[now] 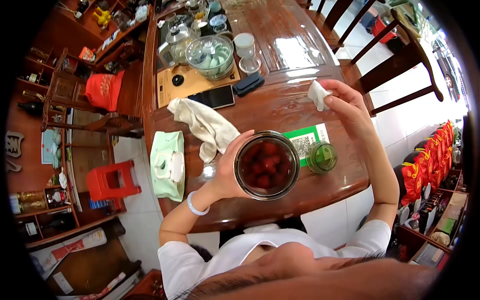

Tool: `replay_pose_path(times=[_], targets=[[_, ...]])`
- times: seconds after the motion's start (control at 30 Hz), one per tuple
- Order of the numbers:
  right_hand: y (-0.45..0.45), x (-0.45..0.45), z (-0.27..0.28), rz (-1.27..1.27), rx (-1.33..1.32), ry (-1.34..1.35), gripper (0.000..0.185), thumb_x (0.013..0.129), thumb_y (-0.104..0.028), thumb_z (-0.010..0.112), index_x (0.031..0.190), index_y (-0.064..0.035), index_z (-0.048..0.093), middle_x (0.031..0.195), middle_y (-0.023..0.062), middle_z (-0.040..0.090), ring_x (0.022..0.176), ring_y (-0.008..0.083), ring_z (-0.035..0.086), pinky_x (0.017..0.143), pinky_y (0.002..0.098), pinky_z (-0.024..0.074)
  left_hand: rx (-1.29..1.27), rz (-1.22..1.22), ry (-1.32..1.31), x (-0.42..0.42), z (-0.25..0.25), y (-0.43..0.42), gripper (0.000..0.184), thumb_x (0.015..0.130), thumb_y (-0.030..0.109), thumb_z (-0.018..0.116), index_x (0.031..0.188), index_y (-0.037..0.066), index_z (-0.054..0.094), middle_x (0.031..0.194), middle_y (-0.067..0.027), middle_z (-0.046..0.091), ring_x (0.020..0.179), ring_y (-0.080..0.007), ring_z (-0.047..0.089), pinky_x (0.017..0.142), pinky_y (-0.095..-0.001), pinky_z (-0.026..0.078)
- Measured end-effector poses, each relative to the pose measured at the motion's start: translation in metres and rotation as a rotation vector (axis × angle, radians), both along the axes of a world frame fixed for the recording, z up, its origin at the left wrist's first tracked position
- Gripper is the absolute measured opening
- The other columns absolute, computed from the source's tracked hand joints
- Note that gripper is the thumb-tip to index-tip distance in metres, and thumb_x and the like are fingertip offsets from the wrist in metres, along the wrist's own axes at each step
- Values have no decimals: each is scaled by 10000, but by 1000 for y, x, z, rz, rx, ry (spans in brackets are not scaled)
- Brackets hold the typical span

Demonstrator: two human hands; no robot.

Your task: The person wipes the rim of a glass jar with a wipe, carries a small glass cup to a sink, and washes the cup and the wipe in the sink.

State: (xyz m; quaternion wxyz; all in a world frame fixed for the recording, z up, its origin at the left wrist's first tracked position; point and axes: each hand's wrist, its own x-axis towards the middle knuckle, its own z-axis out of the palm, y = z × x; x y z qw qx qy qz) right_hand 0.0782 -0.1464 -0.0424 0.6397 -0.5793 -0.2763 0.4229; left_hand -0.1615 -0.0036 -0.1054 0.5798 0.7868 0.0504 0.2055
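My left hand (226,172), with a pale bangle on its wrist, is wrapped round the side of a glass jar (267,165). Red fruits in dark liquid show through the jar's round top. Off to the right, my right hand (348,106) pinches a crumpled white wipe (318,96) above the table, apart from the jar. A small green glass cup (321,157) stands right of the jar, beside a green card with a QR code (302,145). Left of the jar lie a rumpled cream cloth (207,125) and a light green pack of wipes (168,167).
On the polished wooden table (280,115) are a phone (212,97), a dark case (248,84), a lidded glass bowl (210,57), a glass kettle (180,42) and a clear jar (244,45). A red stool (113,180) stands at left, a wooden chair (395,60) at right.
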Motion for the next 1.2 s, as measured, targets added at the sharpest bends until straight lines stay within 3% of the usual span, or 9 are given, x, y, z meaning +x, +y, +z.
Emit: replay_pose_path(times=[0.07,0.17,0.43,0.5,0.57,0.73,0.9,0.97,1.2], targets=[[15,0,8,54,13,-88,254,801,-80,538,1043,-4,525,945,58,564,861,117,542,750,242,450,266,12,-84,5,9,7,808,485,321,794,1122,-32,445,1073,-170,519,1052,-344,463,881,-394,386],[27,-4,20,143,5,-114,225,804,-49,531,1022,2,537,942,54,564,841,106,541,738,234,447,321,12,-111,7,7,12,819,488,349,791,1125,-29,441,1080,-165,517,1050,-351,462,883,-408,378],[39,-12,11,330,101,-373,148,770,5,541,911,12,587,993,70,535,840,114,538,732,224,448,300,-1,-109,9,4,13,824,486,368,789,1119,-31,443,1084,-158,518,1045,-353,465,887,-422,364],[44,-18,9,323,119,-420,134,748,6,563,876,1,603,954,70,559,848,130,527,722,244,445,296,20,-124,8,2,12,831,468,359,796,1114,-32,448,1088,-157,516,1043,-354,467,881,-422,372],[49,-23,9,372,263,-736,131,724,-5,589,853,-7,612,894,61,584,843,163,513,721,276,430,270,37,-145,6,1,9,832,459,345,800,1114,-30,450,1087,-160,516,1043,-349,469,878,-414,379],[51,-41,10,408,322,-871,101,708,-31,596,804,-3,609,841,52,590,804,191,505,721,292,392,250,39,-193,3,-1,6,845,428,263,817,1128,-23,443,1118,-175,485,1045,-316,474,880,-366,392],[48,-53,18,406,430,-1185,113,715,-47,602,820,-9,611,848,57,580,799,199,511,703,301,405,218,-24,-195,-2,-10,3,867,457,234,809,1179,-9,396,1170,-149,449,1062,-270,468,905,-340,370],[44,-59,16,371,317,-1290,129,722,-62,606,835,-1,608,854,76,571,794,218,526,687,310,417,10,-69,-268,-2,-16,1,863,481,226,800,1193,-17,377,1162,-135,460,1071,-234,463,916,-334,362],[11,-67,-2,112,252,-1246,144,724,-91,607,818,19,605,813,106,596,729,223,581,623,295,447,15,-117,-257,-5,-18,-1,870,513,129,791,1222,-35,313,1199,-136,429,1131,-213,404,966,-321,301]])
